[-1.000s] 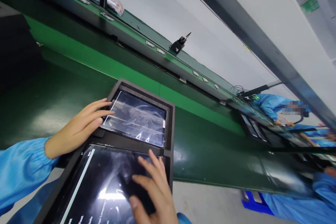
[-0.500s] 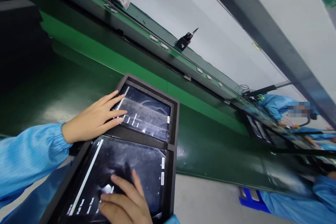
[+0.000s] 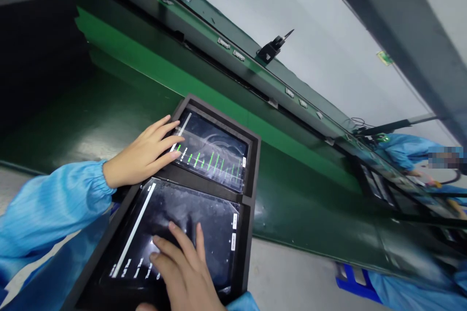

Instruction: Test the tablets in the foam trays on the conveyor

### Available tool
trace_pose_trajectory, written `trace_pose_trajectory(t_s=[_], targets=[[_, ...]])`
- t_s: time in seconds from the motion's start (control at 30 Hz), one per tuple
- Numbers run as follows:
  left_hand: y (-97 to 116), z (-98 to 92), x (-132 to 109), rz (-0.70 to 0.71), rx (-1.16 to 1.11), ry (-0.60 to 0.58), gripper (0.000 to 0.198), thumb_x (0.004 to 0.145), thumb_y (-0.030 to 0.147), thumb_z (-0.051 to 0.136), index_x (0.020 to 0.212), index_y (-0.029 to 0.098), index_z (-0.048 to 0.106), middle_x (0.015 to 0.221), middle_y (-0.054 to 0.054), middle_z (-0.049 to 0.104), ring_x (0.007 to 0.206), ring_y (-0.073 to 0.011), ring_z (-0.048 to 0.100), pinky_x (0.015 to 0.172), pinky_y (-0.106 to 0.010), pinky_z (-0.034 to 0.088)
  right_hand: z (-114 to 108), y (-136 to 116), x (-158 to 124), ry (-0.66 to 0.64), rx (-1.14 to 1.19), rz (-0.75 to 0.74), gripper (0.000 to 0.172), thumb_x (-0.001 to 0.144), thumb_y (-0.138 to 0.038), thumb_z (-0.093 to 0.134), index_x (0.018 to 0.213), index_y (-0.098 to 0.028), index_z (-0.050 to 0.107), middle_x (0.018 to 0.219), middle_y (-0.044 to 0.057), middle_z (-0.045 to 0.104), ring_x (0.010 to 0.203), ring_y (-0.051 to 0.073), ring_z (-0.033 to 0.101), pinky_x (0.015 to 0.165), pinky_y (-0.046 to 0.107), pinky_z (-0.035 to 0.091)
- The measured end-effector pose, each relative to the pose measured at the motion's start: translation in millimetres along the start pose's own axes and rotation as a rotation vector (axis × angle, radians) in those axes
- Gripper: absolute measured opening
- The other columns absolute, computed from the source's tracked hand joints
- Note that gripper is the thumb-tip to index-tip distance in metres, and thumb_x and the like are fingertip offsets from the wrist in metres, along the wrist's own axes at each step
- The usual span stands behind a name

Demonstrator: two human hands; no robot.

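Note:
Two tablets lie screen up in a dark two-compartment tray (image 3: 250, 199) at the edge of the green bench. My left hand (image 3: 148, 153) rests with spread fingers on the left edge of the far tablet (image 3: 219, 148), whose screen shows rows of green text. Over the near tablet (image 3: 204, 204) is my right hand (image 3: 188, 269), fingers spread, the tips at or just above the glass; contact is hard to tell. White menu lines, one reading "Full Test", show on that near screen. Neither hand grasps anything.
A stack of dark trays (image 3: 40, 53) stands at the left. Along the back runs a ledge with a black plug-like adapter (image 3: 270, 51) and small connectors. Co-workers in blue sleeves (image 3: 404, 150) are at the right, near another tray of tablets (image 3: 372, 182).
The far tablet's screen has gone from a white menu to green text lines. My right hand has lifted slightly up the near screen. The whole view has shifted a little.

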State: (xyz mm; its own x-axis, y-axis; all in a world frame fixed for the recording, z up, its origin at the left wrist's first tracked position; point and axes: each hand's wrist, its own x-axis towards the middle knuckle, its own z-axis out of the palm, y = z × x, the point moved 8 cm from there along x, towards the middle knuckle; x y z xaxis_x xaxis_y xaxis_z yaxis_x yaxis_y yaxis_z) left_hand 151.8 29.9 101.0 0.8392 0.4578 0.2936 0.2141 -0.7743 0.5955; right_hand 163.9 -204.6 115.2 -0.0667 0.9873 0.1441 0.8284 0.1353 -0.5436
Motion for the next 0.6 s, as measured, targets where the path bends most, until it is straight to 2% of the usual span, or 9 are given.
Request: trace_pose_trajectory(t_s=[0.1,0.2,0.27,0.33,0.4,0.47,0.53,0.57,0.6], targets=[[0,-2.5,-3,0.012,0.055,0.048,0.044,0.106,0.038,0.032,0.134,0.017,0.058,0.158,-0.013,0.037,0.154,-0.031,0.017,0.125,-0.055,0.028,-5,1,-3,0.111,-0.111,-0.019,0.068,0.083,-0.06,0.071,0.138,-0.024,0.055,0.116,0.006,0.074,0.135,0.029,0.055,0.127,0.052,-0.002],[3,-3.6,-5,0.038,0.105,0.067,0.043,0.105,0.03,0.03,0.132,0.017,0.06,0.156,-0.015,0.039,0.153,-0.0335,0.02,0.121,-0.058,0.032,-9,3,-5,0.148,-0.15,0.04,0.067,0.081,-0.061,0.071,0.135,-0.025,0.058,0.106,0.006,0.072,0.126,0.033,0.06,0.126,0.059,0.003],[3,-3.1,-3,0.034,0.117,0.058,0.043,0.104,0.029,0.03,0.13,0.019,0.062,0.157,-0.014,0.038,0.153,-0.0345,0.02,0.12,-0.06,0.033,-14,5,-6,0.157,-0.111,0.095,0.064,0.081,-0.06,0.07,0.135,-0.027,0.058,0.108,0.007,0.069,0.127,0.036,0.058,0.125,0.066,0.009],[3,-3.7,-1,0.011,0.113,0.051,0.043,0.104,0.031,0.03,0.131,0.021,0.061,0.157,-0.012,0.038,0.153,-0.0338,0.02,0.121,-0.059,0.031,-22,12,-9,0.147,-0.053,0.158,0.057,0.086,-0.055,0.067,0.136,-0.031,0.056,0.119,0.009,0.066,0.135,0.039,0.051,0.123,0.071,0.013],[-1,-6.9,-4,-0.037,0.103,0.068,0.045,0.105,0.037,0.031,0.138,0.02,0.056,0.158,-0.011,0.038,0.153,-0.0321,0.02,0.123,-0.058,0.029,-41,32,-20,0.203,-0.021,0.304,0.051,0.092,-0.046,0.061,0.141,-0.035,0.051,0.14,0.009,0.058,0.147,0.039,0.037,0.122,0.072,0.014],[-8,-11.3,-15,-0.103,0.108,0.097,0.051,0.104,0.045,0.032,0.146,0.018,0.047,0.159,-0.012,0.037,0.154,-0.0316,0.02,0.125,-0.058,0.024,-69,67,-45,0.347,-0.022,0.551,0.06,0.095,-0.041,0.058,0.152,-0.036,0.038,0.16,0.006,0.038,0.155,0.036,0.021,0.124,0.07,0.012],[-16,-10.7,-38,-0.164,0.103,0.073,0.053,0.104,0.047,0.033,0.148,0.02,0.043,0.162,-0.011,0.033,0.154,-0.0316,0.018,0.126,-0.059,0.021,-89,108,-80,0.484,0.014,0.823,0.077,0.095,-0.048,0.058,0.16,-0.033,0.022,0.169,0.003,0.02,0.158,0.033,0.011,0.127,0.064,0.008],[-19,-7.8,-53,-0.186,0.089,0.035,0.051,0.104,0.047,0.032,0.149,0.025,0.043,0.163,-0.008,0.03,0.155,-0.0316,0.016,0.126,-0.059,0.02,-90,127,-97,0.498,0.088,0.948,0.08,0.094,-0.055,0.057,0.161,-0.03,0.022,0.17,0.003,0.018,0.158,0.032,0.01,0.128,0.061,0.007],[-21,-2.2,-69,-0.197,0.051,-0.024,0.049,0.104,0.047,0.033,0.15,0.032,0.042,0.165,-0.003,0.028,0.155,-0.0312,0.015,0.126,-0.059,0.021,-85,144,-111,0.475,0.205,1.058,0.08,0.092,-0.063,0.055,0.159,-0.027,0.03,0.169,0.003,0.022,0.157,0.031,0.014,0.129,0.058,0.009]])
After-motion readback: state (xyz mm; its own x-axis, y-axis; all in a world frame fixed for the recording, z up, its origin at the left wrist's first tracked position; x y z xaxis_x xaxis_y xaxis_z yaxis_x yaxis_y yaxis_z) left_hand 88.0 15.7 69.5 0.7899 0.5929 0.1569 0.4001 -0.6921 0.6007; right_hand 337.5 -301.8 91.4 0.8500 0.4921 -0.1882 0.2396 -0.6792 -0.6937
